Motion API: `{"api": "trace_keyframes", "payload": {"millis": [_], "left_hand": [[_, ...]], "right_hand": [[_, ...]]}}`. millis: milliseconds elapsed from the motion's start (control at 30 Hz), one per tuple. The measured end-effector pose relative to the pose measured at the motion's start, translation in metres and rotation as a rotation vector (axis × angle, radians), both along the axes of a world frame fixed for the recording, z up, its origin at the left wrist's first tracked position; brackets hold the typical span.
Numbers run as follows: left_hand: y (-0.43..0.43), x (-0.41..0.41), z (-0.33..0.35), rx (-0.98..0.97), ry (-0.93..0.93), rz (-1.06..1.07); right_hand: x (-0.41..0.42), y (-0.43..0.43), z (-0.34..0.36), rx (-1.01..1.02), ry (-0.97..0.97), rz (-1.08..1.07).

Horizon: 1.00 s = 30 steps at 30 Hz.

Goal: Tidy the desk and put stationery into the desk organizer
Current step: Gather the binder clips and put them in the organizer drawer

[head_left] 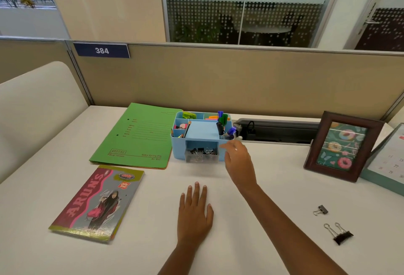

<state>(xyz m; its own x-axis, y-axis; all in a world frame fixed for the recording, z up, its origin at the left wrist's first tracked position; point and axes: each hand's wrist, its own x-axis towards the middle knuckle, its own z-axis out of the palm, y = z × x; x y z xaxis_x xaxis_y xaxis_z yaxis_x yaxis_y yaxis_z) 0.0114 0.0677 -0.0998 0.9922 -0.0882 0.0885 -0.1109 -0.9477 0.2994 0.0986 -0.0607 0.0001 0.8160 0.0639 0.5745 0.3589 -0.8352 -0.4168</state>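
The desk organizer [178, 151] is a light blue plastic box with several compartments. It stands toward the back of the white surface [284, 172], at about 12 o'clock from the left hand [194, 211]. Its rear and side compartments hold upright markers [220, 127] with purple, green and black caps, plus orange and pink bits and a green item at the back left (too small to name). A pale blue pad [202, 130] fills the middle. In the front wall a clear drawer [202, 157] is pulled out, with black binder clips inside it.

The right hand [239, 161] hovers just beside the organizer's front right corner, at its 4 o'clock. Its fingers [226, 145] are loosely extended toward the box and blurred, and nothing shows in their grasp. The left hand lies palm down on the surface, fingers [196, 189] straight and slightly spread, holding nothing.

A green file [140, 137] lies flat at the organizer's 9 o'clock, its edge touching or nearly touching the box. A notebook [98, 203] with a pink and grey cover lies at 7 o'clock from the organizer, apart from the file. Two loose clips sit well to the right, at about 3 o'clock from the left hand: a small grey clip [321, 210] and, nearer the person, a larger black clip [341, 234]. A dark wooden picture frame [342, 146] stands upright at the organizer's 3 o'clock, with a calendar [389, 161] just beyond it.
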Motion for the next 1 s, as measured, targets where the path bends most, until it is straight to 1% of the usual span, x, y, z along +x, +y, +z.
{"api": "trace_keyframes", "payload": {"millis": [133,200,300,467,633,767,867,1000], "left_hand": [[0.0,0.0,0.001,-0.003,-0.02,-0.007],[-0.001,0.0,0.002,0.018,-0.02,-0.009],[-0.002,0.0,0.001,0.066,-0.028,-0.007],[-0.009,0.0,0.003,0.147,-0.042,0.04],[-0.01,0.001,0.008,0.143,0.032,0.043],[-0.008,0.001,0.01,0.138,0.052,0.026],[-0.007,0.001,0.011,0.133,0.053,0.016],[-0.005,-0.001,0.013,0.139,0.045,-0.008]], "right_hand": [[-0.028,-0.04,-0.024,0.066,0.019,-0.089],[-0.045,-0.064,-0.036,0.061,0.022,-0.16],[-0.07,-0.103,-0.057,-0.006,0.069,-0.3],[-0.104,-0.145,-0.08,-0.198,0.141,-0.555],[-0.113,-0.164,-0.096,-0.222,0.244,-0.675],[-0.114,-0.163,-0.096,-0.223,0.291,-0.678],[-0.117,-0.155,-0.091,-0.198,0.323,-0.603],[-0.115,-0.146,-0.081,-0.229,0.336,-0.519]]}}
